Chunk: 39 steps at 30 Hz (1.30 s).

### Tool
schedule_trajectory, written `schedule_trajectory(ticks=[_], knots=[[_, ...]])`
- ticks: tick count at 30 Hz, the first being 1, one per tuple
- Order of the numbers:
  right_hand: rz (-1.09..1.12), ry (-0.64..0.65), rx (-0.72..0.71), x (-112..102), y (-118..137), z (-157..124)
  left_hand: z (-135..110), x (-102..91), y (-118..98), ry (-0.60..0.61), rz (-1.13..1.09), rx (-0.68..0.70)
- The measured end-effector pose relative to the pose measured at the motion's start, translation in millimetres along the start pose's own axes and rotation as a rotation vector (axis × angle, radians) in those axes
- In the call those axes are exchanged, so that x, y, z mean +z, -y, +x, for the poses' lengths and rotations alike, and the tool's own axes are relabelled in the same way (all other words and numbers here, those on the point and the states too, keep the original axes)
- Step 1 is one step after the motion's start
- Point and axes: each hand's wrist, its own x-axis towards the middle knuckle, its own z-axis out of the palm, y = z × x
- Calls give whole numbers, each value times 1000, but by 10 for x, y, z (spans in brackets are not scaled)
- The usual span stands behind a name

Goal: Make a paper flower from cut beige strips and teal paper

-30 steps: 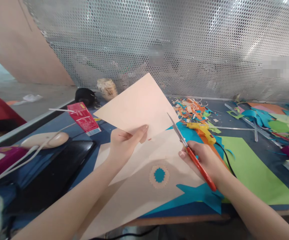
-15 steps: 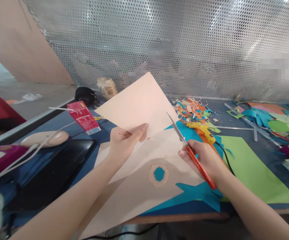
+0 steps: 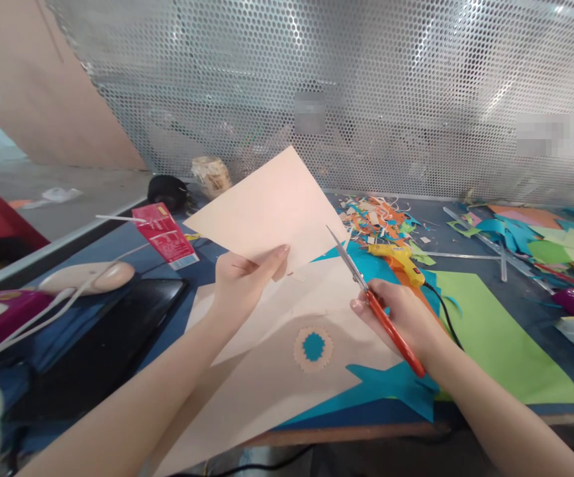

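Note:
My left hand (image 3: 239, 283) pinches the lower edge of a pale peach paper sheet (image 3: 271, 209), holding it up above the table. My right hand (image 3: 400, 313) grips red-handled scissors (image 3: 373, 303) with the blades closed and pointing up-left toward the sheet's right corner. Below both hands lies a larger peach sheet (image 3: 267, 371) with a small scalloped cut-out showing teal (image 3: 313, 346). Teal paper (image 3: 396, 391) lies under it.
A yellow glue gun (image 3: 396, 258) with a black cord lies behind my right hand. A green sheet (image 3: 495, 338) sits to the right, paper scraps (image 3: 379, 218) at the back. A red packet (image 3: 165, 235), a black tray (image 3: 102, 344) and a perforated metal screen (image 3: 366, 93) surround the work area.
Both hands and the held sheet have shifted slightly to the left; the scissors stay closed and near the sheet's right corner.

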Motion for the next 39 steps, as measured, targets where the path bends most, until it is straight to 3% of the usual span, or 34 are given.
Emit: schedule_trajectory(ticks=[7, 14, 39], knots=[[14, 12, -9, -8, -4, -13, -2, -8, 33, -40, 24, -32], [23, 22, -13, -16, -4, -27, -11, -14, -21, 73, 42, 4], [11, -27, -40, -10, -3, -35, -13, -19, 7, 79, 74, 3]])
